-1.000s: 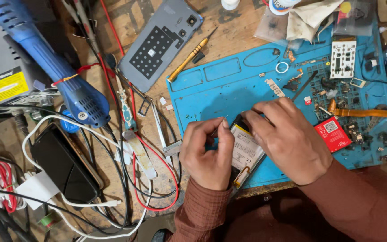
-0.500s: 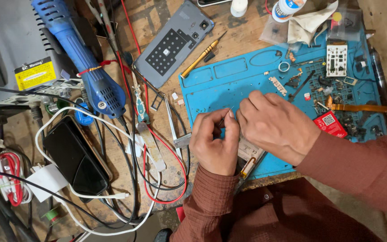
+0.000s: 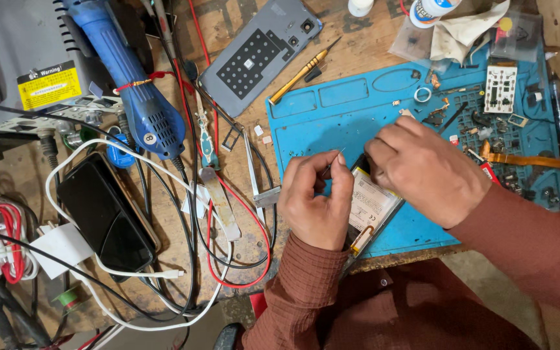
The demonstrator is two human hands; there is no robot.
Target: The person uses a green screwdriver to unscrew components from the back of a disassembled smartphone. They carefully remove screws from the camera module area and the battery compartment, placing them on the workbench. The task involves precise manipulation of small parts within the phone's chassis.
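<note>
An opened phone (image 3: pixel 372 206) with a white battery lies on the blue work mat (image 3: pixel 332 123) near its front edge. My left hand (image 3: pixel 315 201) rests at the phone's left side and pinches a thin metal pick whose tip pokes up beside my thumb. My right hand (image 3: pixel 426 168) covers the phone's upper end with its fingers curled down onto it. What lies under those fingers is hidden.
A grey phone back cover (image 3: pixel 257 55) and a yellow screwdriver (image 3: pixel 299 74) lie above the mat. A blue hot-air tool (image 3: pixel 134 91), a black phone (image 3: pixel 105 214), tweezers (image 3: pixel 254 175) and tangled cables (image 3: pixel 215 259) fill the left. Small parts and a circuit board (image 3: pixel 501 87) sit at the mat's right.
The view has shifted, so everything sits further right and lower in frame. My hands have drawn slightly apart, and the pick tip now shows above my left thumb.
</note>
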